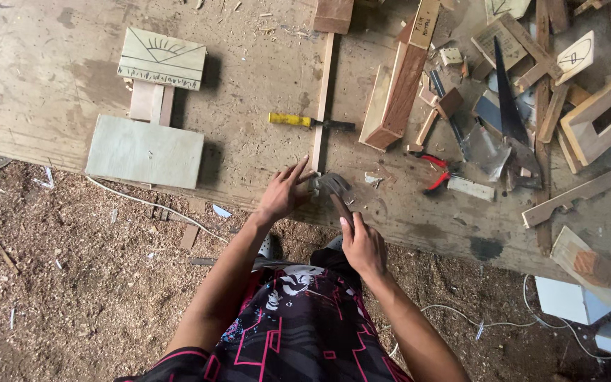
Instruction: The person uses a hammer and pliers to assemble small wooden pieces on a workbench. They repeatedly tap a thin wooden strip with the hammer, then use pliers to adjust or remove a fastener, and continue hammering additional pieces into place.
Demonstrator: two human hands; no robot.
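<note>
Right now the hammer [335, 189] is gripped in the right hand [363, 244], its head just beside the left hand [282, 194], whose fingers are spread on the long wooden strip [323, 99] running straight away across the table [249, 141].
</note>
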